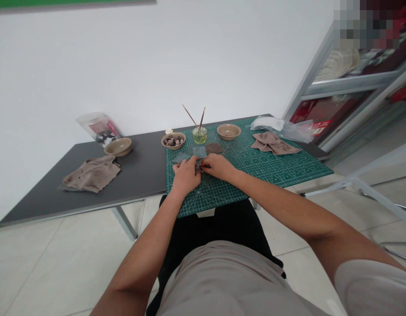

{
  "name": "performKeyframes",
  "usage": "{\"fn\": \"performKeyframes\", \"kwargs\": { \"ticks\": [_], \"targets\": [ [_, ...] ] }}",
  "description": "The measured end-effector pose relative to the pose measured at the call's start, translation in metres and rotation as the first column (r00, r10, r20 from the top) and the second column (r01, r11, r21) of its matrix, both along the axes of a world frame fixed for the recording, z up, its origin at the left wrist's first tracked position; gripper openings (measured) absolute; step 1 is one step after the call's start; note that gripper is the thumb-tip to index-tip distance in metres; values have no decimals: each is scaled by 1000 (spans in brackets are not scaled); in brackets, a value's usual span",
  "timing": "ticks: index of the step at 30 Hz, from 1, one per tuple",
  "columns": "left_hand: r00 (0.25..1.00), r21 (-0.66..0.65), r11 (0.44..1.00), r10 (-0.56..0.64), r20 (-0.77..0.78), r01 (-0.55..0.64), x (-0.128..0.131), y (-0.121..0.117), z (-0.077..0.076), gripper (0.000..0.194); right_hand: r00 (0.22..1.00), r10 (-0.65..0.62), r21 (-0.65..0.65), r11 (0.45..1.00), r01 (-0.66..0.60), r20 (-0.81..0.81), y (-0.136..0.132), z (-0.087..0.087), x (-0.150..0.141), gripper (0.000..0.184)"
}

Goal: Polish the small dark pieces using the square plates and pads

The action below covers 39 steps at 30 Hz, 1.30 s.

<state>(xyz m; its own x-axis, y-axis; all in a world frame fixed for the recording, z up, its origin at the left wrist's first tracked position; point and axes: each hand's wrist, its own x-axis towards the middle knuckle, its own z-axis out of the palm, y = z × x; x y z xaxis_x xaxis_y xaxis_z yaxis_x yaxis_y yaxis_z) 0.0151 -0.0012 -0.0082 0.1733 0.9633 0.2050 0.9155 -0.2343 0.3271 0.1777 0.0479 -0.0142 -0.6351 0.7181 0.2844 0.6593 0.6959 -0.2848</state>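
My left hand [187,176] and my right hand [220,168] meet over the green cutting mat [255,164]. Their fingertips are closed around a small dark grey piece [198,167], mostly hidden by the fingers, so its kind cannot be made out. Just beyond my fingers lie a blue-grey square sheet [199,152], a second blue-grey sheet [181,157] and a brown square sheet [214,148]. Behind them a bowl [173,146] holds dark and pale chunks. Beside it, a glass jar [199,137] of yellowish liquid has two thin brushes [202,117] standing in it.
Right of the jar is a tan bowl [229,135]; farther right lie a brown cloth [272,144] and a clear plastic bag [285,128]. On the grey table [144,169] at left are another cloth [93,174], a bowl [119,148] and a clear plastic container [98,126], tilted.
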Motion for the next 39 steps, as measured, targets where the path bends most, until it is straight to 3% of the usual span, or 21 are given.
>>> {"fn": "performKeyframes", "kwargs": {
  "ticks": [6,12,18,23,29,39],
  "targets": [
    [999,16,1000,-7,32,7,-1,1,0,43,997,68,5,998,-68,22,5,1,-7,13],
    [998,4,1000,21,66,-21,-2,1,0,40,1000,-7,-3,1000,8,28,12,2,1,14],
    [998,15,1000,1,61,-2,-2,1,-1,40,999,-29,5,1000,29,43,-4,1,16,14],
    [997,41,999,6,72,-9,0,1,-2,46,999,39,5,999,-39,-4,-14,-1,6,15],
    [996,41,999,4,92,-8,0,-1,-2,52,996,86,7,996,-86,19,0,-2,-8,14],
    [998,17,1000,14,64,-15,0,0,-1,46,998,-55,32,998,54,44,-5,0,10,12]
  ]
}}
